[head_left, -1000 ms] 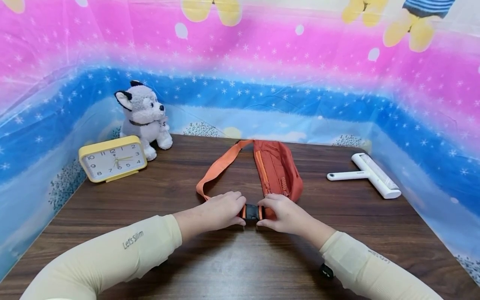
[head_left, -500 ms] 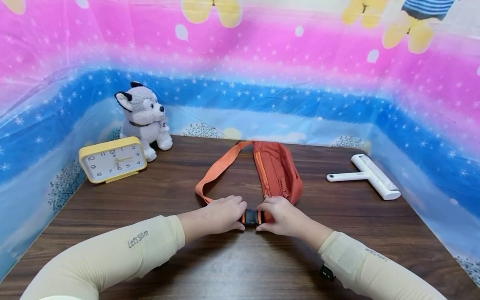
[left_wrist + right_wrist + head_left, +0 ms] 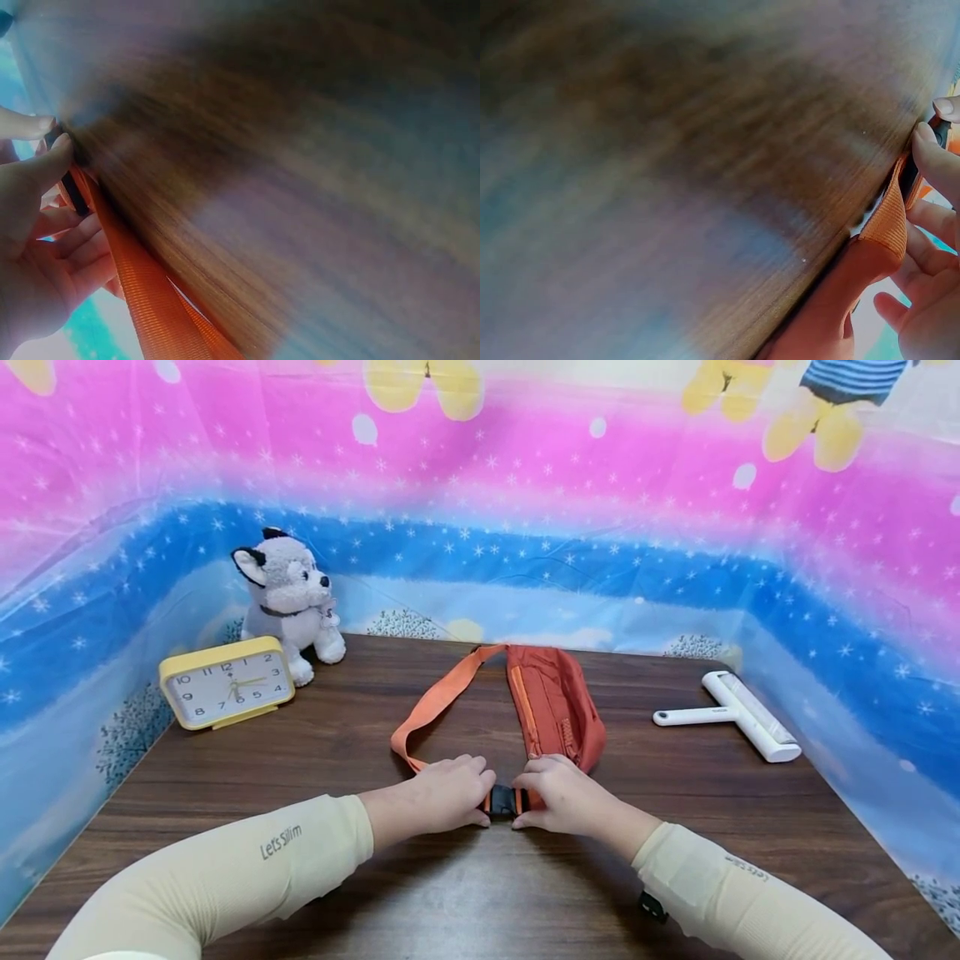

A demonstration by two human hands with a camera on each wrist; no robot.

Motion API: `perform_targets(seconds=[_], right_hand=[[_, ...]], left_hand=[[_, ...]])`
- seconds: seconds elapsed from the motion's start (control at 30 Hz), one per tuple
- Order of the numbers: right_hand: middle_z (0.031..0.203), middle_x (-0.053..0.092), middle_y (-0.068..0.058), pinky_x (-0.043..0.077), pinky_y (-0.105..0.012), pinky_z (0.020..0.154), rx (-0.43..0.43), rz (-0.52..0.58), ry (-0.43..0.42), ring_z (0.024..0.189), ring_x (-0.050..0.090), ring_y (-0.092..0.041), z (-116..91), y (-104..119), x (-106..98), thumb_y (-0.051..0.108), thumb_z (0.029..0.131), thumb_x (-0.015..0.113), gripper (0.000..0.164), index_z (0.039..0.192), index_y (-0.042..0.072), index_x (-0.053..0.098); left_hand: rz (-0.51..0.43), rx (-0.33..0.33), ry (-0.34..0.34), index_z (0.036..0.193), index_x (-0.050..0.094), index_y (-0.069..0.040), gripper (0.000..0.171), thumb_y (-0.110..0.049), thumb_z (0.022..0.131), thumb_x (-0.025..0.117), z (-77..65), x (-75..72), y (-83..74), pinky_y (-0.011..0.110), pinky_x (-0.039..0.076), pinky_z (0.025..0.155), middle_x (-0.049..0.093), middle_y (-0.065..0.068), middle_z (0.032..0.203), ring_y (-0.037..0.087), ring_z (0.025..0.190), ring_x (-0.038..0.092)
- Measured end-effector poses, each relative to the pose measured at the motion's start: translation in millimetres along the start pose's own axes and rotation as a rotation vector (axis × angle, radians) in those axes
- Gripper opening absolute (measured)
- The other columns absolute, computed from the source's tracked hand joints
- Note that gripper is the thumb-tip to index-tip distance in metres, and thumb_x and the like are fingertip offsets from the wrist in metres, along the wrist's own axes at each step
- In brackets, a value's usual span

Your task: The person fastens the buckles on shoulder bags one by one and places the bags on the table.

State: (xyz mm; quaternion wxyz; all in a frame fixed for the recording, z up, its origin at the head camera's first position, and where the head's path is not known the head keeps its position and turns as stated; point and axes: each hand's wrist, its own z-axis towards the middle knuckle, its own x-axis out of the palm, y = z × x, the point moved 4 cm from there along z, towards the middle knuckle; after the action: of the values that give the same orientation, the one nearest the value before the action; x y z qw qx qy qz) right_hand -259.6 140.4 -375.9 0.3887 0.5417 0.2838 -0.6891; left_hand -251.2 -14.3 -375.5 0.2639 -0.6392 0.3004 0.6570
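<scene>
A rust-red waist bag (image 3: 555, 702) lies on the wooden table with its orange strap (image 3: 435, 702) looped out to the left. At the near end of the loop is a black buckle (image 3: 502, 800), its two halves together. My left hand (image 3: 450, 793) pinches the buckle's left end between thumb and fingers; the right hand (image 3: 562, 795) pinches its right end, beside the bag's near tip. In the left wrist view the strap (image 3: 142, 285) runs from the fingers along the tabletop. The right wrist view shows a short orange webbing (image 3: 889, 221) between buckle and bag.
A yellow alarm clock (image 3: 228, 683) stands at the left, in front of a grey-and-white plush dog (image 3: 288, 593). On the right lies a white lint roller (image 3: 738, 714). A printed cloth (image 3: 525, 552) surrounds the table's back and sides.
Both hands and the buckle have shifted slightly toward the near edge in the head view, while the whole scene also sinks a little. The grip stays the same.
</scene>
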Motion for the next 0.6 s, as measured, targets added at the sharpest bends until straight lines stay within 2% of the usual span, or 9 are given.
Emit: perform_targets(seconds=[0.33,0.6], right_hand=[[0.082,0.060,0.003,0.043,-0.035,0.076,-0.023,-0.009,-0.010,0.076,0.053,-0.010,0.9,-2.5,1.7,0.044,0.070,0.081,0.043,0.095,0.010,0.071],[0.080,0.056,0.004,0.042,-0.034,0.074,0.027,0.016,0.065,0.071,0.048,-0.008,2.2,-4.3,-0.5,0.046,0.071,0.079,0.042,0.094,0.012,0.068]], left_hand=[[0.001,0.008,-0.021,0.103,0.060,-0.009,0.042,-0.045,0.083,0.069,0.0,-0.2,-1.0,0.031,0.048,0.070,0.050,0.002,0.089,0.016,0.081,0.050],[-0.015,0.013,-0.006,0.103,0.060,-0.008,0.043,-0.045,0.082,0.069,2.7,-2.7,-1.8,0.031,0.047,0.068,0.049,0.001,0.088,0.016,0.079,0.050]])
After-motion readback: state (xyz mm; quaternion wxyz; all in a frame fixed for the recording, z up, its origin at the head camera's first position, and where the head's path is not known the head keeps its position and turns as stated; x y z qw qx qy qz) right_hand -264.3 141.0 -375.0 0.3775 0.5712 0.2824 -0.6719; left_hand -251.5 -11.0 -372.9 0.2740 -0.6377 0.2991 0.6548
